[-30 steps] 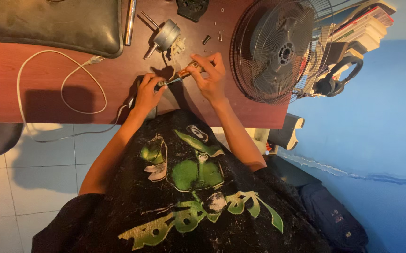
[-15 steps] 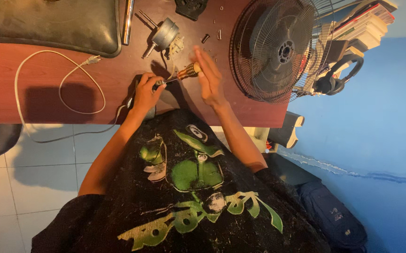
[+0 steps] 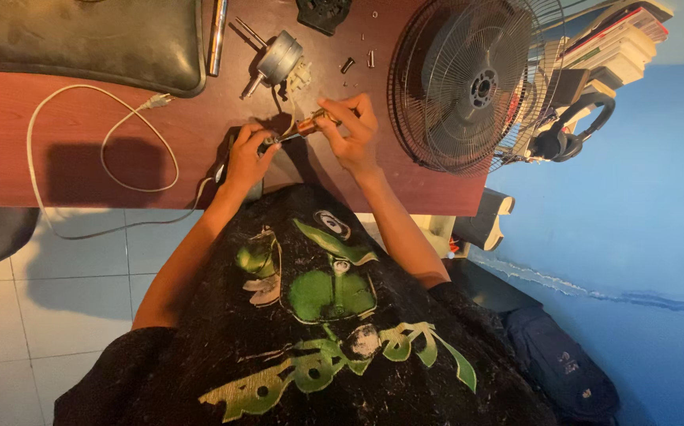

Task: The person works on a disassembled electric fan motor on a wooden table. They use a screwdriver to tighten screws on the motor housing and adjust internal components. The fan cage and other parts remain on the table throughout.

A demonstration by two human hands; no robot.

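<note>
Head view: reddish-brown worktop [image 3: 82,158], pale tiled floor [image 3: 11,300] below, blue wall [image 3: 642,197] at right. Left hand [image 3: 247,158] and right hand [image 3: 350,130] both closed on a small copper-coloured part [image 3: 309,125] held between them, just above the worktop edge. Nearby: fan motor [image 3: 277,59], fan grille [image 3: 468,83], white cord [image 3: 97,150], black cushion [image 3: 82,35].
</note>
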